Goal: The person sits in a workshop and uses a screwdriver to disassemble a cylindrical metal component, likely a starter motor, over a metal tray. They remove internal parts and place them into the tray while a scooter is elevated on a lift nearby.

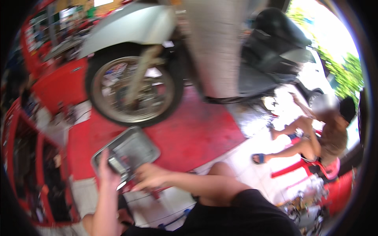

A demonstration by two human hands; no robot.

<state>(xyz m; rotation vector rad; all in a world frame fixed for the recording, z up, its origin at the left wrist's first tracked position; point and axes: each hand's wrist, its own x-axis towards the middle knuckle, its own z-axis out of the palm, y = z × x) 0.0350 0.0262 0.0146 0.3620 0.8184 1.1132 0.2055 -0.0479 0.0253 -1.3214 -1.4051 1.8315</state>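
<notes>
My left hand point(108, 173) is closed around a shiny silver metal part point(118, 165), blurred and too unclear to name more closely. Just right of it, my right hand point(151, 177) reaches in with bent fingers. Motion smears those fingers, and whether they grip anything does not show. Behind both hands a grey metal tray point(143, 141) rests on the red platform point(204, 129). Its near side is partly hidden by my left hand and the metal part.
A scooter stands on the platform, its front wheel point(132, 90) just beyond the tray. To the left is a red rack point(41, 173) with dark compartments. On the right another person point(330, 133) sits low, beside assorted metal parts point(307, 204). White floor tiles point(244, 161) lie between us.
</notes>
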